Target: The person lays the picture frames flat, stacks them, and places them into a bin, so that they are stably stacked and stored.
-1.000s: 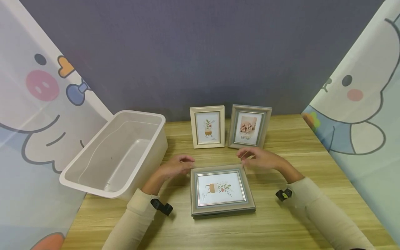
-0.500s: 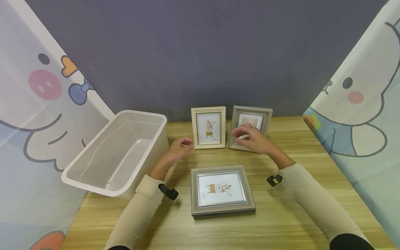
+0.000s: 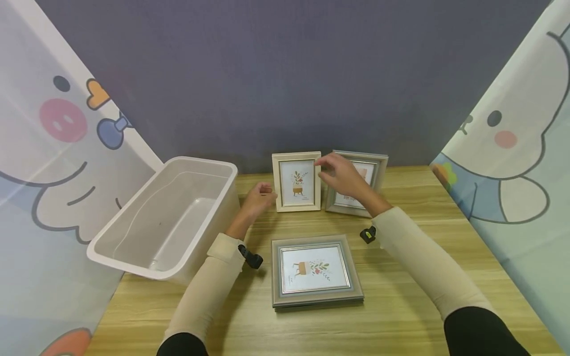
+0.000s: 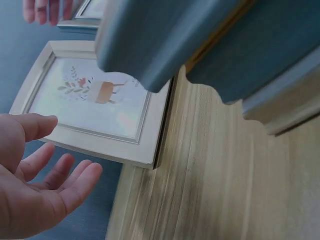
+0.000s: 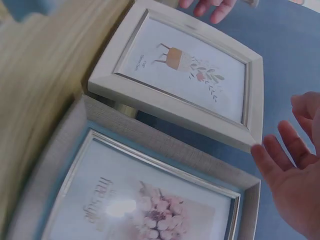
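Observation:
A cream picture frame [image 3: 297, 206] with a potted-plant print stands upright at the back of the table. My left hand [image 3: 258, 201] is at its left side, fingers spread and holding nothing; the left wrist view shows the thumb and fingers [image 4: 82, 182] close to the frame's edge. On the other side, my right hand [image 3: 340, 173] is raised by the frame's upper right edge, its fingers loosely bent. In the right wrist view the fingertips [image 5: 260, 152] come right at the corner. Behind the right hand stands a grey picture frame [image 3: 378, 173] with a flower photo, partly hidden.
Flat on the wooden table [image 3: 414, 311] nearer me lies a stack of picture frames [image 3: 354, 291], the top one grey-beige with a plant print. A deep whitish plastic bin [image 3: 213, 225] stands at the left. A dark wall [image 3: 285, 74] closes off the back.
Both hands have left the stacked frames and reached toward the back. The right hand has moved up and left across the grey frame to the cream frame; the left has risen beside it.

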`<state>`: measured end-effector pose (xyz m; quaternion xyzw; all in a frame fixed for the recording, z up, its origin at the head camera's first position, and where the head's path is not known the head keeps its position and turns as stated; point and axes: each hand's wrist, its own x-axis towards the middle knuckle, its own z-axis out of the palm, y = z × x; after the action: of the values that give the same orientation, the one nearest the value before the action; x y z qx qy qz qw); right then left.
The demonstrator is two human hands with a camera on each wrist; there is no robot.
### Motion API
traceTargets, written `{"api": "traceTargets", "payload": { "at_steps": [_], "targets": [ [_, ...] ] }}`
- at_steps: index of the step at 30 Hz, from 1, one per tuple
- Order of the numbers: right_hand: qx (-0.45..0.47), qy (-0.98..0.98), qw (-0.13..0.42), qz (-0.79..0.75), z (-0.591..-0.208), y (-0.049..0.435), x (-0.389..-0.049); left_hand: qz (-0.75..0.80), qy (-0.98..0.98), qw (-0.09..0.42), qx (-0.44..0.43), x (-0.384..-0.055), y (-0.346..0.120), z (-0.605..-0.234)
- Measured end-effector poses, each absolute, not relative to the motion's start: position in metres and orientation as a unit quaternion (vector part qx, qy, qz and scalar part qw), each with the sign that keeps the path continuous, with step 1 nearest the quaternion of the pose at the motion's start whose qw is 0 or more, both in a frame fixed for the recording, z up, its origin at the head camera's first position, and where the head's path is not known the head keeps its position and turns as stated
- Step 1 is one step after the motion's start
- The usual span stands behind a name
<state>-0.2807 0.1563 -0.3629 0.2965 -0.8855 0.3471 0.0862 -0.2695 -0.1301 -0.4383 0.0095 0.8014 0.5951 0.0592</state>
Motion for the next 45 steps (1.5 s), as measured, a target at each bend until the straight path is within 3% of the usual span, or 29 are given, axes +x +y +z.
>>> {"api": "traceTargets", "payload": {
  "at_steps": [9,20,45],
  "targets": [
    [0.278,-0.913,0.092,0.285,-0.352,0.137,-0.305,0.587,0.808,0.051,-0.005,-0.278,-0.123,-0.442],
    [0.273,-0.928,0.081,0.240,-0.352,0.126,-0.320,0.583,0.808,0.085,-0.015,-0.284,-0.119,-0.446],
    [0.227,-0.937,0.141,0.225,-0.363,0.122,-0.326,0.591,0.801,0.092,-0.024,-0.291,-0.114,-0.450]
  ]
}}
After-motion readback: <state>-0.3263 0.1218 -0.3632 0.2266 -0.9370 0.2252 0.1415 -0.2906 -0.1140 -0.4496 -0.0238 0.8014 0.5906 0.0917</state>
